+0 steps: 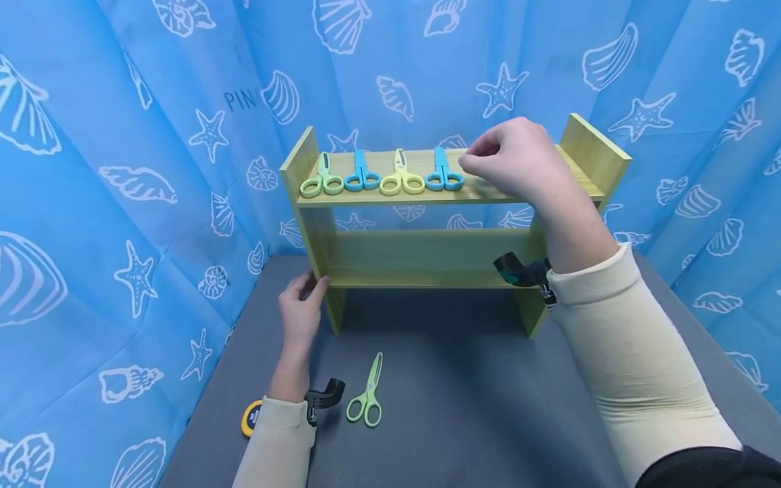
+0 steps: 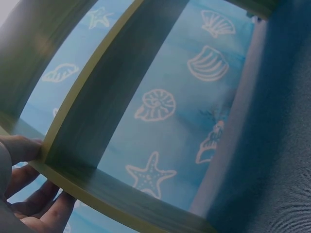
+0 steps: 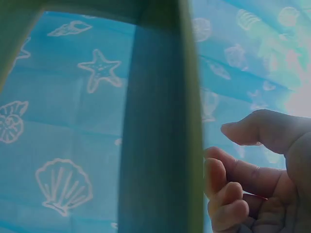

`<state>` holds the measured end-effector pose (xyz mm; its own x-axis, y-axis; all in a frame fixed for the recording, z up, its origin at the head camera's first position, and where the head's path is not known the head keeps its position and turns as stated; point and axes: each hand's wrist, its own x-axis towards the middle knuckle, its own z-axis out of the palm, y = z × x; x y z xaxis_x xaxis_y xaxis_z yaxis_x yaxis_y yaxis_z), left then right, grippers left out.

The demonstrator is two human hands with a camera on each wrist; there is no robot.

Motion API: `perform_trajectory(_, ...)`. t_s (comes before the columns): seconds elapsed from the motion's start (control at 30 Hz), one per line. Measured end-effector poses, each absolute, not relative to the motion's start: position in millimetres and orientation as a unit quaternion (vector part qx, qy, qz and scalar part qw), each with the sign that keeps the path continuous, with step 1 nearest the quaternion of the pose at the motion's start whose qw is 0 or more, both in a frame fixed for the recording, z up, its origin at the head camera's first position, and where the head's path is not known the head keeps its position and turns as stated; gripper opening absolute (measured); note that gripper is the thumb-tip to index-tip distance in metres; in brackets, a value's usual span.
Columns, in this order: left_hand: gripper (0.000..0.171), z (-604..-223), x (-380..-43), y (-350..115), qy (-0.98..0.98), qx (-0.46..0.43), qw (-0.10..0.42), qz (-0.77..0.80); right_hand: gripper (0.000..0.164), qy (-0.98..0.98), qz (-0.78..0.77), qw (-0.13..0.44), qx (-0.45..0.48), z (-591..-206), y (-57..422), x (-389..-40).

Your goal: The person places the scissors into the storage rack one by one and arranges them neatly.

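My left hand (image 1: 301,313) grips the left side panel of a small yellow-green two-tier wooden shelf (image 1: 427,257). In the left wrist view its thumb (image 2: 22,148) lies at the corner of the lower board, fingers on the panel's outer side. Above the top board, my right hand (image 1: 518,163) hovers right of a blue pair of scissors (image 1: 442,173), thumb and index apart, the other fingers curled, holding nothing. Leftward from there stand yellow scissors (image 1: 401,177), another blue pair (image 1: 361,173) and green scissors (image 1: 323,179), blades pointing back.
Another pair of green scissors (image 1: 368,400) lies on the grey tabletop (image 1: 464,420) in front of the shelf. A yellow tape measure (image 1: 251,418) sits beside my left sleeve. The blue shell-patterned curtain (image 1: 201,183) hangs behind and on both sides.
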<state>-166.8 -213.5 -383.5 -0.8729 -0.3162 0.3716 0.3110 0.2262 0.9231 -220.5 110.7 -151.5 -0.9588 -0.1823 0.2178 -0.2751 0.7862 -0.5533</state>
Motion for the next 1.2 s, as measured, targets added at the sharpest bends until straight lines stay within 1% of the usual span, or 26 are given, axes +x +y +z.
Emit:
perform_trajectory(0.1, 0.031, -384, -167, -213, -0.74, 0.001, 0.256, -0.622, 0.041, -0.937, 0.31, 0.103, 0.124, -150, 116, -207)
perform_trajectory(0.27, 0.031, -383, -166, -212, -0.739, -0.002, 0.256, -0.624, 0.036, -0.924, 0.328, 0.152, 0.128, -159, 125, -180)
perform_trajectory(0.47, 0.032, -382, -166, -211, -0.743, -0.004, 0.256, -0.618, 0.028, -0.899, 0.36, 0.207, 0.141, -182, 136, -147)
perform_trajectory(0.67, 0.031, -384, -167, -211, -0.746, 0.001, 0.263, -0.612, 0.022, -0.879, 0.379, 0.247, 0.152, -208, 139, -120)
perform_trajectory(0.8, 0.032, -399, -180, -217, -0.746, 0.007, 0.265, -0.611, 0.015, -0.866, 0.385, 0.268, 0.175, -231, 138, -107)
perform_trajectory(0.93, 0.033, -415, -191, -223, -0.74, 0.008, 0.267, -0.617, 0.011, -0.86, 0.392, 0.266, 0.187, -263, 133, -101)
perform_trajectory(1.2, 0.036, -417, -188, -224, -0.737, 0.004, 0.269, -0.621, 0.013, -0.86, 0.435, 0.194, 0.186, -322, 120, -96)
